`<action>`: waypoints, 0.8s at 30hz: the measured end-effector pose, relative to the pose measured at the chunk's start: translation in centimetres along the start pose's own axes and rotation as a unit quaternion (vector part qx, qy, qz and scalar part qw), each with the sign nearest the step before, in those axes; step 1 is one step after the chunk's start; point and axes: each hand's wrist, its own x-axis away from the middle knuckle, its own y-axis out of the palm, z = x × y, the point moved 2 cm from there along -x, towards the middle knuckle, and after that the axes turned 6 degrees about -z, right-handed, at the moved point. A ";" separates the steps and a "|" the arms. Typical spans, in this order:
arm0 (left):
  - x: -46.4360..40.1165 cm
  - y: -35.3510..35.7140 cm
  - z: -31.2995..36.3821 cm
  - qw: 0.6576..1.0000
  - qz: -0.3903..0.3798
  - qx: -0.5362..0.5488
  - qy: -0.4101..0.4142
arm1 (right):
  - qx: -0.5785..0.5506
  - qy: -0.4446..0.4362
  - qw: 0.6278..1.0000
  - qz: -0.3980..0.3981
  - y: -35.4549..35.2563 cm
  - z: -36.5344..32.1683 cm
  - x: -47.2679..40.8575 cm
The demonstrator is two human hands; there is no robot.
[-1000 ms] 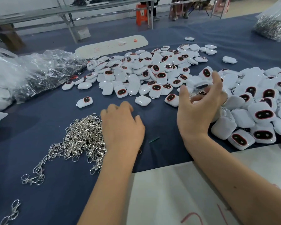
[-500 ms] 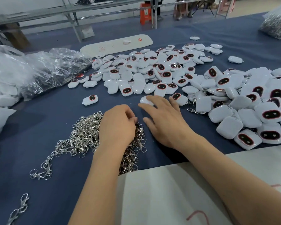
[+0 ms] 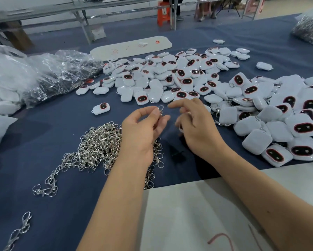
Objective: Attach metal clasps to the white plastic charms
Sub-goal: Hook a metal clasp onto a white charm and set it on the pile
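Nearest lies a flat white sheet (image 3: 197,214) marked in red, over the dark blue cloth (image 3: 43,214). Above a tangled, glinting heap of metal clasps (image 3: 97,147), the left hand (image 3: 141,131) pinches one silver clasp (image 3: 160,110) between thumb and fingertips; the right hand (image 3: 197,127) is blurred, fingers curled, and I cannot tell whether it holds anything. Beyond spread glossy, rounded white plastic charms (image 3: 170,77) with dark oval faces, beside crinkled clear bags (image 3: 58,75).
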 end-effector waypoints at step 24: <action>-0.2 0.2 -0.5 0.997 0.020 -0.068 0.022 | -0.125 0.000 0.992 0.023 -0.7 0.1 -0.2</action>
